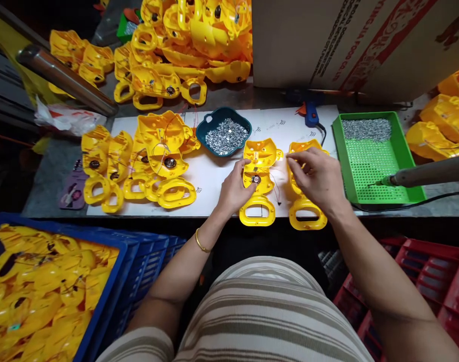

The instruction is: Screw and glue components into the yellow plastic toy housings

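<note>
My left hand [235, 190] grips the left edge of a yellow plastic toy shell [260, 153], with the thumb close to a small round speaker [255, 179]. Thin wires run from this open shell to a small black connector [279, 203] on the white sheet. My right hand [316, 176] is over a second yellow shell [308, 217] and covers much of it. Its thumb and fingertips are pinched together at that shell's left side; whatever is between them is too small to make out. Both shells have a looped handle toward me.
A dark teal tray [203, 138] and a green basket [338, 151] hold small metal screws. An electric screwdriver [433, 171] juts over the basket. Behind are a blue glue gun [311, 114] and a carton [308, 45]. More yellow shells [165, 146] lie left; a blue crate [120, 271] stands below.
</note>
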The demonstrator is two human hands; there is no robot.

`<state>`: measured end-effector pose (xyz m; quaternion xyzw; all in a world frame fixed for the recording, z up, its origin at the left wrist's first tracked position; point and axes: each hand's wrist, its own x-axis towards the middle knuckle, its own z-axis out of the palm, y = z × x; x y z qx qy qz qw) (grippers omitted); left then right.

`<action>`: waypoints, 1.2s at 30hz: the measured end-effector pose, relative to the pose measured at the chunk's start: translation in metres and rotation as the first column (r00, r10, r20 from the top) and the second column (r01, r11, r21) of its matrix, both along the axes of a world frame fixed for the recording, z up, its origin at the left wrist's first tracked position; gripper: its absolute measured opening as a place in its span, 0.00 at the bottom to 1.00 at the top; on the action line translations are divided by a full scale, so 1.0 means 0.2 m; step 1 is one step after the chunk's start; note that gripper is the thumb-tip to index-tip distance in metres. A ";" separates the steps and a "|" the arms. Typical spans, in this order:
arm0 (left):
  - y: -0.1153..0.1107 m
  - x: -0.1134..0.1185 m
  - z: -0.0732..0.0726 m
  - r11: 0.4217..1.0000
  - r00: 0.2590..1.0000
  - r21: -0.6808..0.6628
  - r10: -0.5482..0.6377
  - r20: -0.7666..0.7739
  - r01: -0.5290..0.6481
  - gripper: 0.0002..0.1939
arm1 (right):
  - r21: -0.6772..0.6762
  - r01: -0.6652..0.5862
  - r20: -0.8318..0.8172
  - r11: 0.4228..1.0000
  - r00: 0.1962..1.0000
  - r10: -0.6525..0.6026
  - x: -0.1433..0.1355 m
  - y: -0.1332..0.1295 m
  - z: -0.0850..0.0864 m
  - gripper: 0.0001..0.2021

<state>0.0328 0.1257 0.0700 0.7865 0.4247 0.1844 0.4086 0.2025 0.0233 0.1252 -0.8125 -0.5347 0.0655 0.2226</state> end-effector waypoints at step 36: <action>-0.04 -0.06 0.15 0.750 0.994 0.653 -0.101 -0.041 0.103 0.13 | -0.104 -0.169 -0.550 0.980 0.831 0.086 -0.07 -0.07 -0.09 0.07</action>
